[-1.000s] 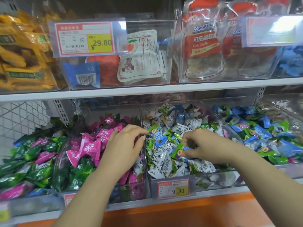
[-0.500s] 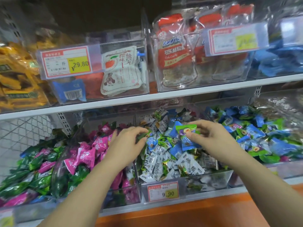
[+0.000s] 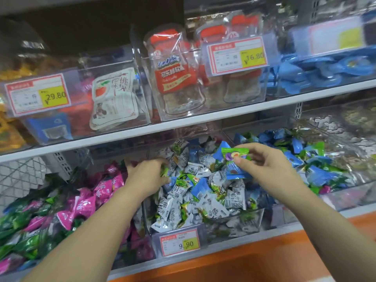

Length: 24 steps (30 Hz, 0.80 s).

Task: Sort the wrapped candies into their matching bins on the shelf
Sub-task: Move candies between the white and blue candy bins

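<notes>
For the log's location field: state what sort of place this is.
Most likely a shop's loose-candy aisle. A 29.80 tag and a 9.90 tag hang on clear bins along white shelving; the middle bin is heaped with wrapped candies. The right hand pinches a green candy over it.

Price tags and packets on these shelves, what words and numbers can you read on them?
"¥29.80": left top price tag.
"6.80", maybe "16.80": middle top price tag.
"9.90": bottom price tag.
"可乐味软", last sign blurred: bottle-shaped packet.
"桃", rest blurred: white pouch.
"酸梅", it seems: white candies.
Right top price tag: too blurred to read.
Small print on all tags: unreadable.
</notes>
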Available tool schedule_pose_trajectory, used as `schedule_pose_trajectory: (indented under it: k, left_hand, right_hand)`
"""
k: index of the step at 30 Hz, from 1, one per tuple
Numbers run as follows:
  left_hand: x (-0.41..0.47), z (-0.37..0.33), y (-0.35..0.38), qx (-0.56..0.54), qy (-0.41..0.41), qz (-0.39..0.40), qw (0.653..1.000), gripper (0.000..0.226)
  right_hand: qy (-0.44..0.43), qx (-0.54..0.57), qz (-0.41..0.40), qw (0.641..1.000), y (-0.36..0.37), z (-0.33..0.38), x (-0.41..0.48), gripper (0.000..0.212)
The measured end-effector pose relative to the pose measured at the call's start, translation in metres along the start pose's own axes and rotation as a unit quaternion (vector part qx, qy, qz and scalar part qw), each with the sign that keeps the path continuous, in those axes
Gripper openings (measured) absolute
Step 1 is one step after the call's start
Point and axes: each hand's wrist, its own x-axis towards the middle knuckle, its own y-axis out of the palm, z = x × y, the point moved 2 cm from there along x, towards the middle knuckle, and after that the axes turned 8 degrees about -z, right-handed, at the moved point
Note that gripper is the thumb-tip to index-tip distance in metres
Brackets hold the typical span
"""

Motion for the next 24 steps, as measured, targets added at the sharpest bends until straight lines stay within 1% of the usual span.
schedule_pose_trajectory:
  k: [2, 5, 7, 9, 13, 15, 16, 18, 21, 23, 24]
  left_hand:
    - [-0.006, -0.002, -0.006, -0.023, 0.011, -0.029, 0.999, 0.037]
    - [-0.020, -0.017, -0.016, -0.047, 0.091, -0.109, 0.989, 0.029]
    - [-0.030, -0.035, -0.022, -0.103, 0.139, -0.166, 0.971, 0.025]
    - [-0.037, -0.059, -0.026, -0.187, 0.167, -0.187, 0.950, 0.022]
    - [-0.034, -0.119, -0.021, -0.310, 0.181, -0.159, 0.920, 0.019]
    - [-0.025, -0.146, -0.015, -0.358, 0.165, -0.140, 0.908, 0.017]
    - [-0.020, -0.157, -0.011, -0.379, 0.157, -0.133, 0.902, 0.017]
    - [-0.009, -0.175, -0.007, -0.409, 0.141, -0.129, 0.892, 0.020]
    - [0.005, -0.192, -0.002, -0.415, 0.126, -0.108, 0.894, 0.034]
    - [0.009, -0.197, 0.002, -0.420, 0.125, -0.079, 0.895, 0.042]
    - [0.009, -0.196, 0.003, -0.419, 0.129, -0.074, 0.896, 0.042]
  right_hand:
    - [-0.007, 0.006, -0.024, 1.000, -0.009, -0.002, -0.001, 0.014]
    - [-0.009, 0.002, -0.082, 0.997, -0.026, -0.006, -0.003, 0.013]
    - [0.001, 0.007, -0.118, 0.993, -0.039, -0.012, -0.002, 0.013]
    - [0.018, 0.005, -0.157, 0.987, -0.053, -0.021, 0.000, 0.013]
    - [0.055, 0.010, -0.237, 0.970, -0.079, -0.039, 0.006, 0.007]
    - [0.074, -0.008, -0.248, 0.966, -0.087, -0.050, 0.009, 0.013]
    - [0.082, 0.004, -0.248, 0.965, -0.090, -0.054, 0.011, 0.016]
    - [0.093, 0.023, -0.235, 0.967, -0.093, -0.058, 0.013, 0.025]
    - [0.095, 0.013, -0.197, 0.976, -0.095, -0.056, 0.015, 0.040]
    - [0.093, 0.024, -0.170, 0.981, -0.095, -0.054, 0.016, 0.045]
    - [0.090, 0.021, -0.157, 0.983, -0.094, -0.052, 0.017, 0.046]
